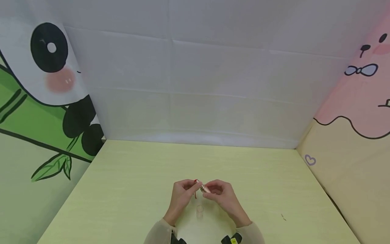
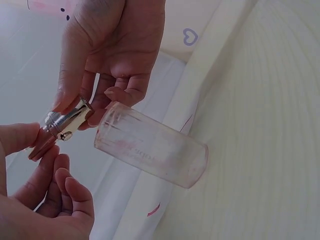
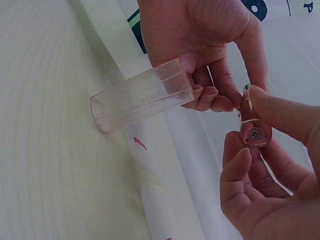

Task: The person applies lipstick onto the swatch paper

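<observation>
A small shiny gold lipstick tube (image 2: pixel 70 121) is held between both hands, tilted, above the tabletop. My left hand (image 1: pixel 181 195) pinches its pinkish end with thumb and fingers. At the other end, the thumb and fingers of my right hand (image 1: pixel 224 196) grip the gold part. A round patterned face (image 3: pixel 256 134) shows on the tube in the right wrist view. Just below the hands, a clear pink-tinted cylinder (image 1: pixel 199 211) with faint lettering stands on the table. A thin red strip (image 1: pixel 195 195) shows beneath the left fingers in the head view.
The pale yellow wood-grain table (image 1: pixel 128 189) reaches back to a creased white sheet (image 1: pixel 195 84). Printed side walls stand at left (image 1: pixel 51 135) and right (image 1: pixel 350 162). A small dark scrap (image 1: pixel 283 217) lies on the table at right.
</observation>
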Tool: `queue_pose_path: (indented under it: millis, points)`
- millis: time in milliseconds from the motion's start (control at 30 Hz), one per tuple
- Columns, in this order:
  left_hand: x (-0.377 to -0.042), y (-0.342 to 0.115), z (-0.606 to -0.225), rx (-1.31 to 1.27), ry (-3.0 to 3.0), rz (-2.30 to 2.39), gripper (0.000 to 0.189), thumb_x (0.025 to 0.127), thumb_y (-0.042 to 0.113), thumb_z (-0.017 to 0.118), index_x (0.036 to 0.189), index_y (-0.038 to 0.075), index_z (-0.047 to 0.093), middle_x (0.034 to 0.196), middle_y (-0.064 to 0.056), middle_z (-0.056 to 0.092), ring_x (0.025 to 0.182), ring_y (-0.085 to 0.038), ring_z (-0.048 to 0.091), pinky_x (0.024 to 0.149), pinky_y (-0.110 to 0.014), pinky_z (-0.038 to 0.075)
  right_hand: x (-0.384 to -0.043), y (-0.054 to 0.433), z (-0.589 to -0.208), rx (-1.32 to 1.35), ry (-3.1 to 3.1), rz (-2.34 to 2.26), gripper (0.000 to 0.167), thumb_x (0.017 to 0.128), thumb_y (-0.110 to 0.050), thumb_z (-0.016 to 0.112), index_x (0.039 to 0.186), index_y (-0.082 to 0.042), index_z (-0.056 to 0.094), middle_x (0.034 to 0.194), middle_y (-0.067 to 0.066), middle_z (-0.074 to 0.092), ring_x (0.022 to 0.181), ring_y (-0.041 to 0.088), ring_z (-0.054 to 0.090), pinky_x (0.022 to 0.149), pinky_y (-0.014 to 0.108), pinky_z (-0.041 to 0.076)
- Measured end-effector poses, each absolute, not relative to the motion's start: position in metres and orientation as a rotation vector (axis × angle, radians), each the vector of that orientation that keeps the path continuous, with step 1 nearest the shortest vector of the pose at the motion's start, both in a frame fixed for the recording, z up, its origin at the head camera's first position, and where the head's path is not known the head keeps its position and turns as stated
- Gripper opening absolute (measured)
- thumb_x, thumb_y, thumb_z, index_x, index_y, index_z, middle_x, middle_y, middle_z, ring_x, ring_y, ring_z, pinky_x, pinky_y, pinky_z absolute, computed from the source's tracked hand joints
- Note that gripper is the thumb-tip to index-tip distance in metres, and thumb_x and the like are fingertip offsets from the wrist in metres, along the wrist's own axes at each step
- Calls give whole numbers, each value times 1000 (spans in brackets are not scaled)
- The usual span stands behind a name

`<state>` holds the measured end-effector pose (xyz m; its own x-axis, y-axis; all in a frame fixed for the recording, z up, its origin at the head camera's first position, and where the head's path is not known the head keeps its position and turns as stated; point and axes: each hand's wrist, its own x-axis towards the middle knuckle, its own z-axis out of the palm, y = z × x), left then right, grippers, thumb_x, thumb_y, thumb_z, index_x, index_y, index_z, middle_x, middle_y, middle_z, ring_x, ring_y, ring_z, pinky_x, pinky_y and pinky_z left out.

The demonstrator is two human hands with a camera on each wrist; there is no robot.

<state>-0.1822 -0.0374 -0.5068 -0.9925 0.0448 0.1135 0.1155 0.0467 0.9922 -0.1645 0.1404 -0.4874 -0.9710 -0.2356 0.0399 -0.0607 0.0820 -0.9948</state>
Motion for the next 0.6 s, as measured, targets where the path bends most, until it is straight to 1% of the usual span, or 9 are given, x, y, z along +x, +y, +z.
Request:
queue_pose_path:
  millis: [100, 167, 300, 367, 467, 600]
  points:
    - [-182, -38, -507, -186, -2233, -2117, 21, 83, 24, 76, 84, 3, 74, 78, -4, 69, 66, -15, 58, 57, -23, 39, -163, 140, -487, -303, 2231, -2021, 31, 80, -3, 76, 107, 6, 64, 98, 17, 66, 86, 25, 65, 71, 26, 52]
    - [-182, -38, -506, -180, -2234, -2108, 22, 83, 25, 76, 84, 3, 74, 78, -3, 68, 66, -15, 57, 56, -23, 39, -163, 140, -488, -305, 2224, -2004, 31, 83, -9, 75, 110, 3, 65, 101, 16, 66, 87, 25, 65, 71, 28, 52]
    - [-182, -39, -504, -156, -2223, -2114, 22, 83, 24, 77, 83, 3, 74, 78, -4, 69, 66, -16, 58, 56, -23, 40, -164, 141, -489, -302, 2148, -1979, 32, 93, -23, 64, 114, 0, 65, 105, 19, 66, 86, 25, 65, 70, 30, 53]
    - [-182, -39, -504, -148, -2217, -2119, 22, 82, 23, 77, 83, 2, 74, 78, -4, 69, 67, -16, 59, 57, -23, 41, -165, 141, -489, -290, 2110, -1977, 33, 96, -28, 59, 114, 0, 65, 104, 18, 66, 83, 24, 65, 68, 29, 52]
    - [-184, -40, -504, -153, -2211, -2127, 20, 83, 19, 76, 84, -1, 73, 79, -5, 69, 68, -17, 60, 57, -23, 42, -165, 141, -488, -285, 2071, -1984, 35, 98, -30, 55, 112, 1, 66, 100, 18, 65, 79, 22, 63, 65, 27, 50]
    - [-185, -41, -504, -175, -2214, -2126, 17, 84, 15, 74, 85, -2, 73, 78, -7, 69, 67, -18, 60, 57, -24, 43, -165, 143, -488, -297, 2082, -1975, 33, 97, -26, 57, 111, 1, 67, 99, 22, 64, 76, 19, 61, 64, 25, 50]
